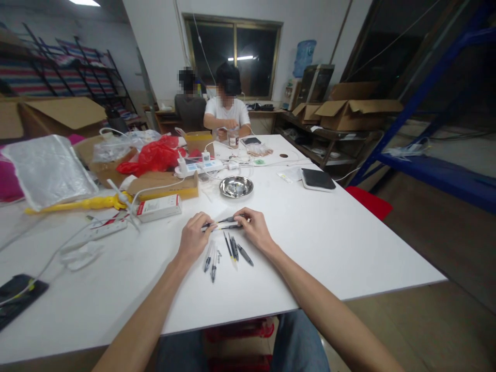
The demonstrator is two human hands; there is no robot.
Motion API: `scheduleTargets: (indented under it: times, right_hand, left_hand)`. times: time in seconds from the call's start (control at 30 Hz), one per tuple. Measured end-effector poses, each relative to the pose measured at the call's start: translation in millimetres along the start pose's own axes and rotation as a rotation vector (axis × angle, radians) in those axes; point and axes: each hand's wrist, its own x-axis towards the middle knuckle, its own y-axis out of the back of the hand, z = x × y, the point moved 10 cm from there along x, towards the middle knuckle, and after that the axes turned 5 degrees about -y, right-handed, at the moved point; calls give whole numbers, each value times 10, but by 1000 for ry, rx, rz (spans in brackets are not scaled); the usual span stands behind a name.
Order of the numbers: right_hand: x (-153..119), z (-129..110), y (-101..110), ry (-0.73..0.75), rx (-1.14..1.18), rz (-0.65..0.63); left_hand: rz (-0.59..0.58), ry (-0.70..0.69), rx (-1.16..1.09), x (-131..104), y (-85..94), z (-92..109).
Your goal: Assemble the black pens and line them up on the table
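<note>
My left hand (197, 233) and my right hand (253, 227) are held close together above the white table, fingers pinched. Two thin dark pen pieces (229, 226) stretch between them, lying nearly level one above the other. Fingers cover the ends, so I cannot tell whether the pieces are joined. Just below my hands lie clear pen barrels with black ends (214, 266), beside tiny pen parts (219, 256). To their right are slim dark ink refills (228, 245), black pen parts (234, 248) and a dark grey pen barrel (245, 255).
A shiny metal bowl (236, 187) stands beyond my hands. On the left are a white box (159, 207), a power strip (201, 168), cables and a red plastic bag (155, 155). A black-topped device (318, 179) lies right. A person in white (228, 111) sits across the table.
</note>
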Motion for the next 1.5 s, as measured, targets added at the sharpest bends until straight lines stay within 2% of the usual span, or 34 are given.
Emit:
scheduleTargets:
  times: [0.23, 0.43, 0.6, 0.77, 1.13, 1.37, 1.5]
  right_hand:
    - [-27, -6, -5, 5, -269, 34]
    - [-14, 43, -47, -40, -212, 11]
    - [-13, -69, 33, 34, -219, 52]
    - [16, -3, 122, 37, -174, 113]
    - [8, 25, 15, 39, -295, 44]
    - [9, 88, 37, 66, -385, 99]
    - [-22, 87, 8, 73, -462, 89]
  left_hand:
    - [2, -49, 52, 12, -2, 42]
    - [5, -62, 106, -6, -9, 44]
    - [-77, -47, 89, -1, -83, 61]
    - [-93, -28, 74, 9, -81, 44]
    - [-36, 1, 96, 6, -5, -48]
    - [-49, -4, 110, -25, -14, -11]
    - [-36, 37, 101, -52, -11, -67]
